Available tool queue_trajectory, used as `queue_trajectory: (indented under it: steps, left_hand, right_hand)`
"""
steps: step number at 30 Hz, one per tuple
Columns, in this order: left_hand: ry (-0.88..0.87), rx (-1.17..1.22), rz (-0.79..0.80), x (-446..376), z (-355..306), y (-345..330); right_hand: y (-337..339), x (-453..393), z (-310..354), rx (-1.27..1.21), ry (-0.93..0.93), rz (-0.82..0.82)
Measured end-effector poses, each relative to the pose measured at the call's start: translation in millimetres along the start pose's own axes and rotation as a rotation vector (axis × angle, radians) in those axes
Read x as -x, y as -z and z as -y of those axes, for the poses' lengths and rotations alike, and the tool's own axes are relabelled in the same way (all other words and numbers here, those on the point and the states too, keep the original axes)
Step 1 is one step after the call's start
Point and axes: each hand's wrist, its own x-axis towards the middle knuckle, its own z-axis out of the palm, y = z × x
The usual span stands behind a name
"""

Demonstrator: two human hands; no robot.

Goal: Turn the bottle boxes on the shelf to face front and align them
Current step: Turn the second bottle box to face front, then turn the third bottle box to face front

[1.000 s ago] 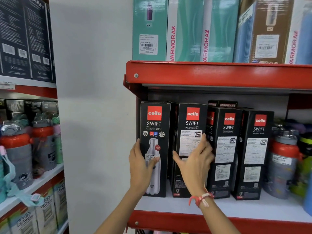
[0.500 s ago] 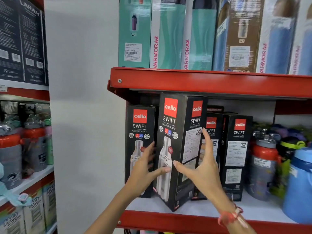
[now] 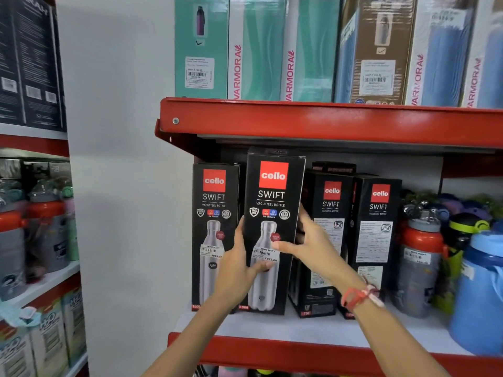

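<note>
Several black Cello Swift bottle boxes stand on the white shelf (image 3: 299, 330) with its red front edge. The leftmost box (image 3: 215, 202) faces front with a bottle picture. The second box (image 3: 273, 197) also shows its bottle picture and sits forward of the row. My left hand (image 3: 239, 265) grips its left edge, thumb across the front. My right hand (image 3: 313, 246) holds its right edge. Two boxes to the right, the third box (image 3: 330, 213) and the fourth box (image 3: 377, 229), show label sides.
Red-capped bottles (image 3: 420, 257) and a blue jug (image 3: 479, 292) stand at the shelf's right. Tall teal and blue Varmora boxes (image 3: 258, 50) fill the shelf above. A white wall lies to the left, with another rack of bottles (image 3: 40, 229) beyond it.
The second box was turned from its label side to its bottle-picture front and set upright beside the leftmost box. Both hands shifted onto its edges.
</note>
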Motion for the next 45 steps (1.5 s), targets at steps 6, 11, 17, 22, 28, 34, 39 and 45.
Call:
queue_trajectory:
  steps: [6,11,17,22,28,34,39,45]
  left_hand:
    - [0.157,-0.108,-0.108,-18,12,-23]
    - [0.199,-0.269,-0.175,-25,20,-42]
    - [0.203,-0.279,-0.160,-23,19,-40]
    - [0.248,-0.333,-0.202,-18,18,-50]
    - [0.210,-0.312,-0.164,-2,15,-48]
    - [0.004,-0.348,-0.236,18,1,-41]
    - [-0.143,-0.043,-0.072,25,-39,-46]
    - [-0.095,0.237,0.125,25,-65,-66]
  right_hand:
    - [-28,-12,-17,0.156,-0.041,-0.149]
    - [-34,-10,-32,0.211,-0.049,-0.262]
    - [-29,16,-38,0.493,0.106,-0.642]
    - [-7,22,-43,0.619,-0.086,-0.717]
    - [-9,21,-42,0.608,-0.251,-0.543]
    - [17,58,-28,0.421,-0.075,-0.521]
    - [63,88,-9,0.150,0.022,-0.360]
    - [88,86,-15,-0.085,0.019,-0.104]
